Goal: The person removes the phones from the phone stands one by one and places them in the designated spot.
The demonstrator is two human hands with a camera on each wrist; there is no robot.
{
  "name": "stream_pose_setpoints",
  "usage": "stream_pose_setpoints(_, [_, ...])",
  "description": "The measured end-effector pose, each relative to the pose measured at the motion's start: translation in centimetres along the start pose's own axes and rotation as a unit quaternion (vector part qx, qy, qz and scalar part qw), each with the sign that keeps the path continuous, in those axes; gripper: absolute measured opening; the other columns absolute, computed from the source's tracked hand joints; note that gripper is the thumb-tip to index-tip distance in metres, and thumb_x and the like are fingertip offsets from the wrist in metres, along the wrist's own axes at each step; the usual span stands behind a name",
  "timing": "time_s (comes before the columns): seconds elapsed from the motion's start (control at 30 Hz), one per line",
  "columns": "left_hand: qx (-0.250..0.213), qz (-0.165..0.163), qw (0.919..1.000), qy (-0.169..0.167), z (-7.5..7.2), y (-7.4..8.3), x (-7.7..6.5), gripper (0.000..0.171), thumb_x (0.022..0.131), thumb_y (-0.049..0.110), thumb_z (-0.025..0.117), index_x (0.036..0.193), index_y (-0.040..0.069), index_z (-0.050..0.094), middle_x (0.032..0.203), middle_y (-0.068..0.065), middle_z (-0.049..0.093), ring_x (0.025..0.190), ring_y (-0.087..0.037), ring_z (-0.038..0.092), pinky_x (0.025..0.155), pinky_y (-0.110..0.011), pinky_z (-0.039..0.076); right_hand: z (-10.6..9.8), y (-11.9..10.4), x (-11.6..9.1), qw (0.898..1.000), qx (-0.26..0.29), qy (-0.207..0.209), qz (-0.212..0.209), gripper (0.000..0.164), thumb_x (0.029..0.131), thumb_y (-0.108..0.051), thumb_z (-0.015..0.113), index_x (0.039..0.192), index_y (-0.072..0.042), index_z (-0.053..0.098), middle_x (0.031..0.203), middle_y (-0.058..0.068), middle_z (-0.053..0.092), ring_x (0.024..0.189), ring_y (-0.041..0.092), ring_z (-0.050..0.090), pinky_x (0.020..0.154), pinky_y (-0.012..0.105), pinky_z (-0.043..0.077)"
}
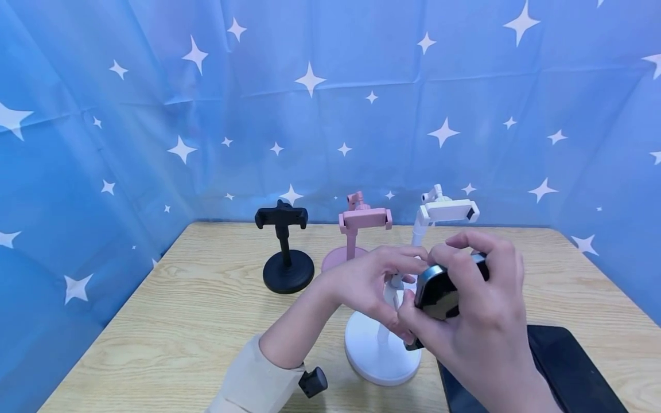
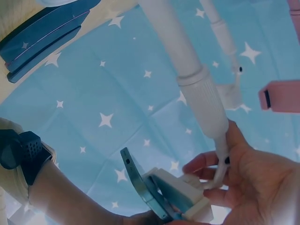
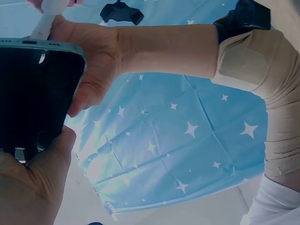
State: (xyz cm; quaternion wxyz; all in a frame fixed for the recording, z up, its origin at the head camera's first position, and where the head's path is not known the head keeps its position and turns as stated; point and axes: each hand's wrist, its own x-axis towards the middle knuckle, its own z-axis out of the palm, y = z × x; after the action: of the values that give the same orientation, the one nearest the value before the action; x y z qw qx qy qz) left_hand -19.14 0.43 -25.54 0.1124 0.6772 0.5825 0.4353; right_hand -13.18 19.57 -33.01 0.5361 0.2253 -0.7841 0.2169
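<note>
A white phone stand with a round base (image 1: pixel 382 353) stands at the front middle of the table. My left hand (image 1: pixel 358 284) holds its thin bent neck just behind the white clamp (image 2: pixel 183 194), with fingers curled round it in the left wrist view. My right hand (image 1: pixel 488 310) grips a dark-screened smartphone (image 1: pixel 438 298) with a bluish metal edge. In the left wrist view the smartphone (image 2: pixel 145 187) is tilted against the clamp. The right wrist view shows its screen (image 3: pixel 37 93); whether the clamp's jaws grasp it, I cannot tell.
Along the back stand a black phone stand (image 1: pixel 286 272), a pink one (image 1: pixel 364 218) and another white one (image 1: pixel 449 211). Dark flat devices (image 1: pixel 573 364) lie at the right front of the wooden table (image 1: pixel 206 321). A blue star-patterned curtain (image 1: pixel 341 115) hangs behind.
</note>
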Motion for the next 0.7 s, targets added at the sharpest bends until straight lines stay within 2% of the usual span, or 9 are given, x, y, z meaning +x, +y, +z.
stream_pose_setpoints(0.17, [-0.007,-0.007,0.9999,0.005,0.1,0.0,-0.1,0.063,0.057,0.003,0.085,0.112,-0.005,0.056,0.105,-0.01,0.052,0.101,-0.006,0.045,0.091,-0.024,0.043,0.3,1.6,-1.0,1.0,0.009,-0.003,0.002,0.075,0.037,-0.041,0.089,0.103,-0.015,0.066,0.121,0.015,0.047,0.108,0.036,0.04,0.09,0.059,0.022])
stream_pose_setpoints(0.33, [-0.013,-0.015,0.9998,0.009,0.1,0.0,-0.1,0.066,0.055,0.003,0.086,0.113,-0.004,0.055,0.104,-0.009,0.052,0.101,-0.005,0.045,0.091,-0.024,0.043,1.1,4.4,-2.6,1.0,0.023,-0.01,0.007,0.08,0.033,-0.042,0.09,0.105,-0.015,0.065,0.124,0.016,0.045,0.111,0.039,0.038,0.091,0.055,0.026])
stream_pose_setpoints(0.47, [-0.005,-0.017,0.9998,0.012,0.2,-0.1,-0.1,0.068,0.053,0.003,0.087,0.113,-0.003,0.056,0.107,-0.009,0.052,0.105,-0.006,0.044,0.091,-0.025,0.043,1.7,6.6,-3.8,0.998,0.056,-0.019,0.006,0.081,0.031,-0.038,0.091,0.103,-0.012,0.065,0.124,0.019,0.043,0.115,0.041,0.036,0.091,0.05,0.033])
stream_pose_setpoints(0.57, [0.011,-0.031,0.9994,0.012,0.2,-0.1,-0.2,0.072,0.052,0.005,0.088,0.116,-0.002,0.054,0.111,-0.01,0.053,0.108,-0.006,0.044,0.091,-0.024,0.042,1.5,7.1,-3.9,0.996,0.089,-0.025,0.008,0.081,0.031,-0.034,0.091,0.103,-0.009,0.064,0.124,0.02,0.043,0.115,0.04,0.038,0.089,0.043,0.039])
stream_pose_setpoints(0.7, [0.025,-0.043,0.9987,0.005,0.2,-0.1,-0.3,0.075,0.055,0.005,0.087,0.121,-0.004,0.052,0.116,-0.012,0.053,0.109,-0.008,0.044,0.092,-0.024,0.042,0.8,6.4,-3.0,0.992,0.125,-0.025,0.011,0.083,0.03,-0.028,0.092,0.104,-0.005,0.063,0.122,0.022,0.043,0.116,0.039,0.041,0.089,0.039,0.043])
